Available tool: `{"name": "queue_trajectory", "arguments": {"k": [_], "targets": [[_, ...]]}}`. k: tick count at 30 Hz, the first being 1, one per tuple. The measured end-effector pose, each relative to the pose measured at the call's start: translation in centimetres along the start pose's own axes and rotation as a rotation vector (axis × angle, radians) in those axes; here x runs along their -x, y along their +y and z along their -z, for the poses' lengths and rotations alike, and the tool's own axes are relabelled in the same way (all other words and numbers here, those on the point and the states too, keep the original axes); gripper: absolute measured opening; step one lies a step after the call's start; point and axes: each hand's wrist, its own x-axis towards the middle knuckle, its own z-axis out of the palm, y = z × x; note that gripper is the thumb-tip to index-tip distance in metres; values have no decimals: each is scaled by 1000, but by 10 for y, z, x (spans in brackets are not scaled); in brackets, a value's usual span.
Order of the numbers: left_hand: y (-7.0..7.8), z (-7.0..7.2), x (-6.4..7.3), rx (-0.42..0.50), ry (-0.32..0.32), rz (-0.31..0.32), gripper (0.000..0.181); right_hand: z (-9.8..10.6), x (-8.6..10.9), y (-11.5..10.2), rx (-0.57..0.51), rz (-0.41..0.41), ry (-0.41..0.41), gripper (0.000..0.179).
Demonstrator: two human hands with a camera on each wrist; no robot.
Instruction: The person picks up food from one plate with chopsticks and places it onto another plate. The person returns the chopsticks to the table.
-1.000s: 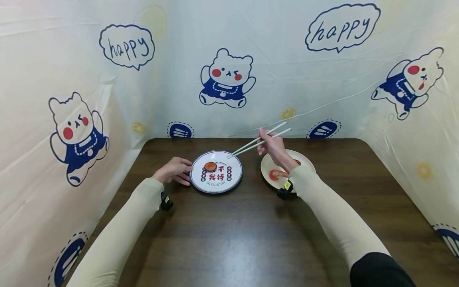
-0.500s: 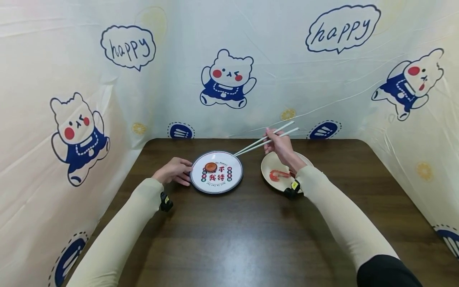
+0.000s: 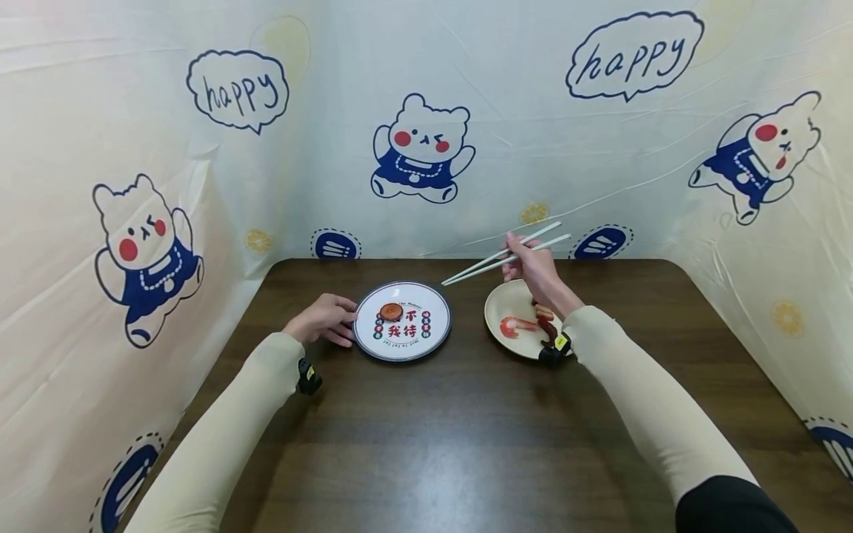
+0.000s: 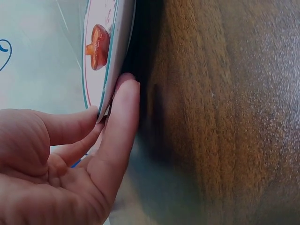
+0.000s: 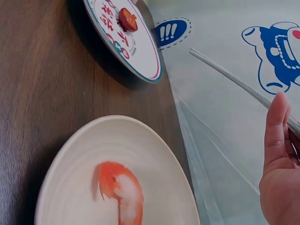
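Observation:
In the head view my left hand pinches the left rim of a white plate with blue edge and red print. The left wrist view puts the thumb on that rim, fingers beneath. A small brown mushroom lies on this plate. My right hand holds a pair of pale chopsticks, tips close together, with nothing between them, between the two plates. Below that hand is a cream plate bearing a shrimp, a reddish striped piece and a dark brown curved piece, partly hidden by the wrist.
Both plates stand on a dark wooden table, near its back edge. A printed cloth with bears and "happy" bubbles hangs close behind and on both sides. A black wrist camera overhangs the cream plate's front edge.
My right hand has drawn the chopsticks rightward from over the white plate to the gap between the plates. Their tips have come together. My left hand keeps its place at the rim.

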Motion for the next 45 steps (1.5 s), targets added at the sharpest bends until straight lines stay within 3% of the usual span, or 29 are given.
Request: {"name": "queue_trajectory", "arguments": {"k": [8,45], "targets": [[2,-1,1,-51,30,5,50,15,2,-7,-14,-5,10,32],[0,-1,-1,-19,16,12,51,69,25,-34,26,16,11,31]]}}
